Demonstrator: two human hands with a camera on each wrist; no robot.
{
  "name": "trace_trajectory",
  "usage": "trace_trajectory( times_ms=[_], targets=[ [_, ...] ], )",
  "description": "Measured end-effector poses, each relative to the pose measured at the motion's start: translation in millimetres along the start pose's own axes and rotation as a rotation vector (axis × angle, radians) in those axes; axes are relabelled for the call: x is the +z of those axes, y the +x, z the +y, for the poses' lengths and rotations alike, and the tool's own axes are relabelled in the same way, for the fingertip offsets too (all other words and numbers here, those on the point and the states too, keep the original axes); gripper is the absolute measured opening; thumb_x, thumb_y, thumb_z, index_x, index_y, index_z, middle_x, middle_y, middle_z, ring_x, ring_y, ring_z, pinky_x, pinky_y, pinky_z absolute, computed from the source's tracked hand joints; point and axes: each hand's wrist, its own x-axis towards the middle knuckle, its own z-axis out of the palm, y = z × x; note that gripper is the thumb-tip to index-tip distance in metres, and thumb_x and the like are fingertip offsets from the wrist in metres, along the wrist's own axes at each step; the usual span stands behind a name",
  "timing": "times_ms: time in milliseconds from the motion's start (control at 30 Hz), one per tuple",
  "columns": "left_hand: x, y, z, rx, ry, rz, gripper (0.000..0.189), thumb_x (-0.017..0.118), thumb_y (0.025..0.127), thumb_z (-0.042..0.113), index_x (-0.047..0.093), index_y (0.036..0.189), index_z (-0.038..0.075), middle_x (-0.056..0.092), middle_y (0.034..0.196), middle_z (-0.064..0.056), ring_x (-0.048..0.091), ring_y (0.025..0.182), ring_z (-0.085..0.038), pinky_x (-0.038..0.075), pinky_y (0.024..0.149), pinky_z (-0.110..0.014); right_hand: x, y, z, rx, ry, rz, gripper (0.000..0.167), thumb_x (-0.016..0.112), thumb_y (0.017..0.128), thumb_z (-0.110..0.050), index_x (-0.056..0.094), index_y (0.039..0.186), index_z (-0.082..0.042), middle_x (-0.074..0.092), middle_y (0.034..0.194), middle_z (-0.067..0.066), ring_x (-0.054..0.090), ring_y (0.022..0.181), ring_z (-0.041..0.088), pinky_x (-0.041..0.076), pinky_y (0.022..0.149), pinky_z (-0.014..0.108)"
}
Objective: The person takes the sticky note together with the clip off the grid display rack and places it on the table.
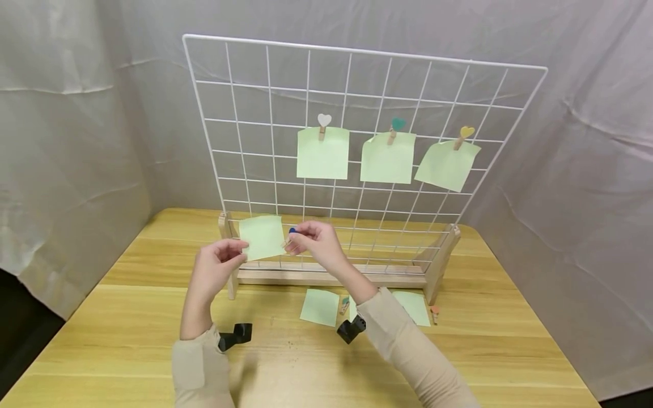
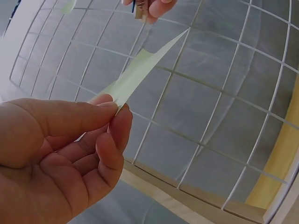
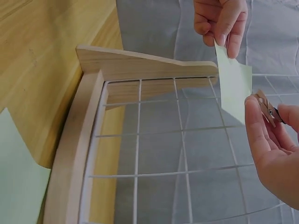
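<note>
Head view, sleeves: both beige sleeves (image 1: 410, 351) come in nearest.
Table: on the wood lie a pale green left note (image 1: 319, 307), a teal-heart clip (image 1: 344, 305) beside it, a right note (image 1: 414, 309) and an orange-heart clip (image 1: 435, 314); another sheet is mostly hidden by the right forearm.
Handling: I'd judge it best to keep the sheet steady by its corner, meet its edge squarely with the clip's mouth, and squeeze the clip's tails evenly, fingertips clear.
Left hand (image 1: 216, 269): thumb and forefinger pinch the held note (image 1: 262, 238) at an edge; the remaining fingers curl loosely.
Right hand (image 1: 320, 243): thumb and fingers pinch a blue-heart clip (image 3: 266, 109), nearly closed around it.
Held note: tilted, before the grid's lower left; whether the clip touches it, I cannot tell.
Grid: the white wire grid (image 1: 357, 52) stands in a wooden base (image 1: 285, 277), bearing three clipped notes (image 1: 322, 156).
Backdrop: grey cloth (image 1: 76, 141) hangs behind.
</note>
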Motion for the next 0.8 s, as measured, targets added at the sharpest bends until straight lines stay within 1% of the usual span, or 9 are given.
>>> trace_trajectory(
  times_ms=[100,167,367,500,667,800],
  targets=[
    [-0.4,-1.2,-3.0,-0.002,0.017,-0.005,0.018,0.059,0.081,-0.005,0.062,0.099,-0.007,0.06,0.087,-0.017,0.05,0.072,-0.014,0.043,0.06,-0.018,-2.2,-0.4,5.7,0.027,0.016,0.001,0.015,0.056,0.084,0.004,0.054,0.091,0.017,0.06,0.083,0.028,0.063,0.066,0.025,0.052,0.063,0.038],
    [-0.4,-2.9,-5.2,-0.013,0.022,-0.01,0.018,0.059,0.081,-0.005,0.062,0.099,-0.007,0.06,0.086,-0.017,0.05,0.071,-0.014,0.042,0.059,-0.018,-3.9,-1.0,10.3,0.048,0.021,-0.002,0.015,0.056,0.084,0.003,0.054,0.091,0.017,0.061,0.081,0.026,0.064,0.065,0.022,0.052,0.063,0.036],
    [2.1,-8.0,-10.6,-0.053,-0.001,-0.038,0.019,0.059,0.081,-0.006,0.061,0.1,-0.009,0.06,0.087,-0.019,0.05,0.072,-0.014,0.043,0.06,-0.019,-5.1,-3.4,21.9,0.099,0.047,-0.014,0.015,0.057,0.084,0.003,0.055,0.09,0.017,0.063,0.078,0.023,0.064,0.063,0.02,0.052,0.063,0.036],
    [4.5,-9.4,-15.7,-0.07,-0.009,-0.059,0.02,0.059,0.081,-0.007,0.061,0.1,-0.009,0.06,0.088,-0.019,0.051,0.074,-0.016,0.043,0.06,-0.019,-4.4,-5.5,28.0,0.136,0.072,-0.017,0.015,0.056,0.084,0.005,0.055,0.09,0.018,0.063,0.08,0.024,0.064,0.063,0.019,0.052,0.063,0.036],
    [7.5,-9.4,-24.2,-0.074,-0.014,-0.082,0.019,0.059,0.079,-0.009,0.061,0.098,-0.01,0.059,0.086,-0.017,0.052,0.074,-0.018,0.045,0.06,-0.02,-4.8,-8.1,36.6,0.153,0.07,-0.021,0.015,0.056,0.083,0.007,0.053,0.091,0.02,0.061,0.082,0.029,0.064,0.064,0.02,0.052,0.064,0.037],
    [8.8,-9.7,-30.4,-0.096,-0.018,-0.11,0.019,0.058,0.079,-0.011,0.06,0.098,-0.01,0.059,0.085,-0.017,0.052,0.073,-0.018,0.045,0.059,-0.02,-4.4,-9.6,42.0,0.187,0.077,-0.001,0.016,0.056,0.083,0.007,0.052,0.091,0.02,0.061,0.083,0.03,0.065,0.064,0.021,0.052,0.064,0.036]
  ],
)
